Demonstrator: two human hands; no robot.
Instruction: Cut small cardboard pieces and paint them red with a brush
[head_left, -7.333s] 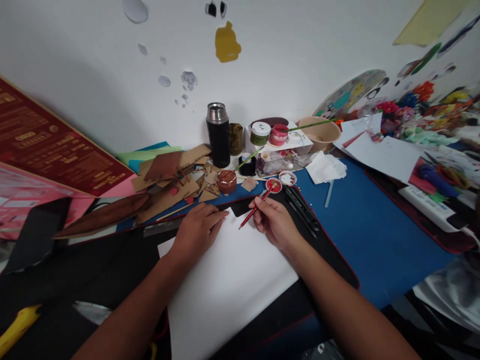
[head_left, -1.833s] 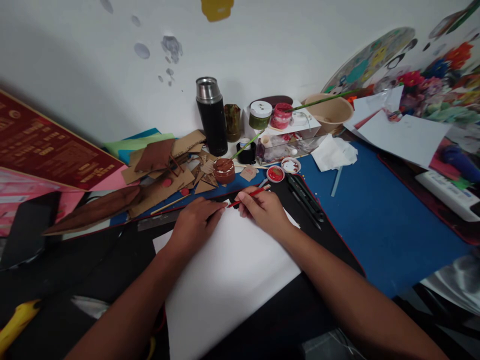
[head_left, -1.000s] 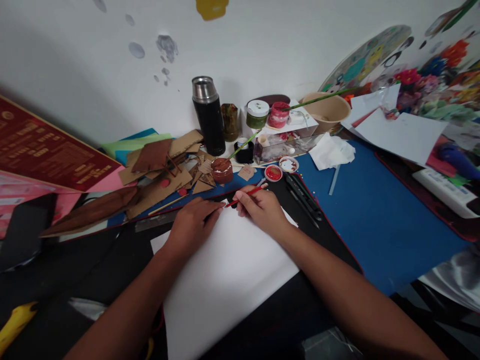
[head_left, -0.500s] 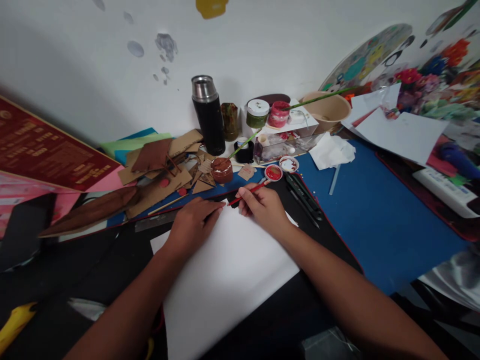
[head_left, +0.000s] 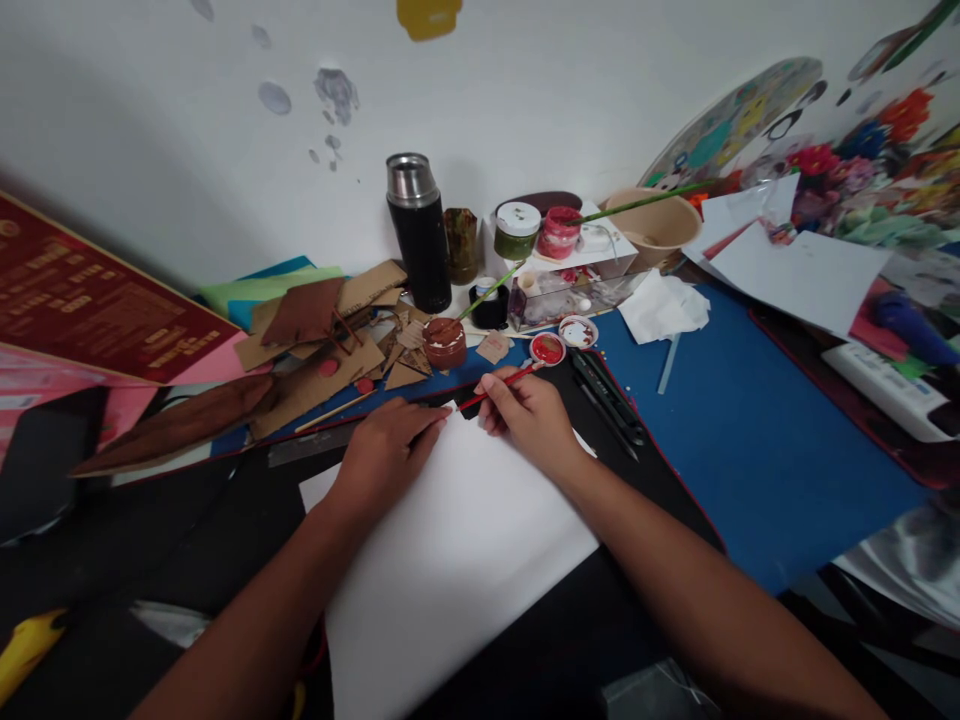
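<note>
A large white paper sheet [head_left: 450,560] lies at a slant on the black mat, its upper edge running under both hands. My left hand [head_left: 390,450] rests on the paper's upper left part, thumb and index finger closed together at its top corner. In my right hand [head_left: 529,410] a slim red pencil [head_left: 474,401] is pinched between thumb and fingers. Its lower end points at the paper's top corner, close to my left fingertips. Whether the tip touches the paper is too small to tell. The other fingers of my right hand curl underneath, above the sheet.
Beyond the hands stand a brown paint jar [head_left: 444,345], a red paint lid [head_left: 547,348] and a black thermos [head_left: 418,240]. Cardboard scraps [head_left: 315,380] are heaped to the left. A black cutter [head_left: 604,385] lies right of the paper, a crumpled tissue [head_left: 664,305] farther back.
Both hands, the pencil and the paper stay nearly in place. The view has shifted very slightly.
</note>
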